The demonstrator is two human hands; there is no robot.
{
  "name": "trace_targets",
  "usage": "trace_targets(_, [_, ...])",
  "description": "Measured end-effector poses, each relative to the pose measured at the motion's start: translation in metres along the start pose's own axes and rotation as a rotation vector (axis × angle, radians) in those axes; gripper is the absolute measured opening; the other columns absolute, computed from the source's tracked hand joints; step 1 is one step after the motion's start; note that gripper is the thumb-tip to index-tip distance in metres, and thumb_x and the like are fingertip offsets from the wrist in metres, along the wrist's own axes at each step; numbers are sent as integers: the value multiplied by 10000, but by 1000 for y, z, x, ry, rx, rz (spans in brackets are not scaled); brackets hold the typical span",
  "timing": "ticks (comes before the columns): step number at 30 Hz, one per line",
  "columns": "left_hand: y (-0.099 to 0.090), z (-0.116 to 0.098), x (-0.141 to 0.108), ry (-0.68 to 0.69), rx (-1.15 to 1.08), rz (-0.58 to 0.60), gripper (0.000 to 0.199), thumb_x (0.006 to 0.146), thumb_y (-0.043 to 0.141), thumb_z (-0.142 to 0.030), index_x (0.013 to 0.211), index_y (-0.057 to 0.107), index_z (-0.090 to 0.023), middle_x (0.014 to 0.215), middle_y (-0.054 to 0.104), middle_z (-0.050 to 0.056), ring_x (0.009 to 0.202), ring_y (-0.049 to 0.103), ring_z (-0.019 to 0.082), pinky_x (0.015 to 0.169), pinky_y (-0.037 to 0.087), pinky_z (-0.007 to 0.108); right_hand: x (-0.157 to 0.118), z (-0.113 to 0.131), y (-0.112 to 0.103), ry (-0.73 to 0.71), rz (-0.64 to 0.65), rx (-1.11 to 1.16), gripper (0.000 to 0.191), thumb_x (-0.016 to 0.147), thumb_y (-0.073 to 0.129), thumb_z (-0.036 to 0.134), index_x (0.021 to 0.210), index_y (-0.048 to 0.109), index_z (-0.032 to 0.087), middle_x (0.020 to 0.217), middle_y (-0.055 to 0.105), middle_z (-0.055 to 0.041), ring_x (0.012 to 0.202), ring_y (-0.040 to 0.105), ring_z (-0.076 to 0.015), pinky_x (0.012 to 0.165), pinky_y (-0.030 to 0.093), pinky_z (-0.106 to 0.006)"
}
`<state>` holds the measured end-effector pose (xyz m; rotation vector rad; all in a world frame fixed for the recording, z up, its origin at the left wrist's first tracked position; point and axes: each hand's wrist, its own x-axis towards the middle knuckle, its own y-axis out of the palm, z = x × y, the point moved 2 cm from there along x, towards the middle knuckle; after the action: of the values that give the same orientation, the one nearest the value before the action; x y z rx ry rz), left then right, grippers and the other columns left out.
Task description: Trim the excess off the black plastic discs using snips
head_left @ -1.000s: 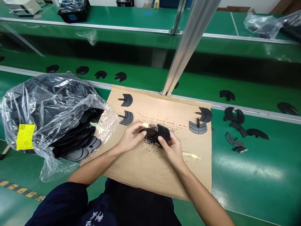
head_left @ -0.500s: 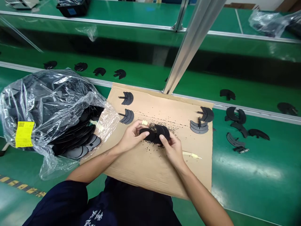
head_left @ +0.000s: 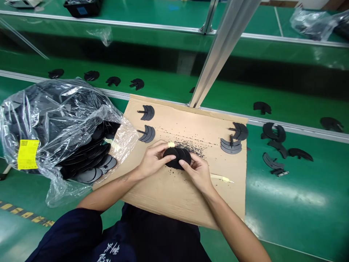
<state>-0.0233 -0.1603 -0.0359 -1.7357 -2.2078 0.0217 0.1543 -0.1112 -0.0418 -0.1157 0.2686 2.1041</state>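
Between my two hands is a fanned stack of thin black rounded plates [head_left: 178,156], held just above the cardboard sheet [head_left: 155,193]. My left hand [head_left: 155,156] is closed on the stack's left end, thumb on top, with a yellowish wrap on one fingertip. At the right end, my right hand [head_left: 199,169] pinches the plates, its thumb lying across them. Fingers under the stack are hidden. Small black crumbs [head_left: 191,147] lie scattered on the cardboard around and behind the plates. A slim tool with a yellowish wrapped handle [head_left: 222,178] rests right of my right hand.
A clear plastic bag [head_left: 62,109] full of black plates bulges at the left. Fanned black pieces [head_left: 147,134] sit on the cardboard's left side, others [head_left: 231,145] on its right. More curved black parts [head_left: 274,133] lie on the green table. A metal post [head_left: 215,69] rises behind the cardboard.
The plates in my hands have come together into a tighter, overlapping stack. My right hand has moved slightly left and the two hands are closer.
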Motion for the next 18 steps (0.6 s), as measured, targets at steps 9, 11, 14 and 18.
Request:
trace_targets(9, [3,-3,-2,142,220,80,364,956,638,-334,1298,645,-210,1033,668,79,923,640,179,749,561,294,0,-2,3,57,10,33,377,701,843,510,834,674,200,754,648,13,681,597,-140,648,519,-265])
trace_targets(11, [6,-4,-4,160,241,89,365,966,622,-316,1316,626,-214,1020,664,72,911,642,174,771,565,301,0,-1,4,43,-7,5,364,707,838,502,776,645,200,697,601,27,631,548,-123,595,485,-247])
trace_targets(14, [7,-7,-5,194,291,63,386,960,628,-319,1330,604,-213,1085,640,91,979,641,195,826,574,340,0,1,4,37,-32,-9,352,701,845,473,712,622,200,636,542,44,583,487,-105,537,431,-228])
trace_targets(18, [-3,-13,0,399,305,26,276,959,615,-259,1230,650,-221,1201,621,109,1134,609,233,943,557,425,0,5,1,83,-49,97,327,693,857,450,831,686,206,739,654,21,662,582,-133,636,516,-263])
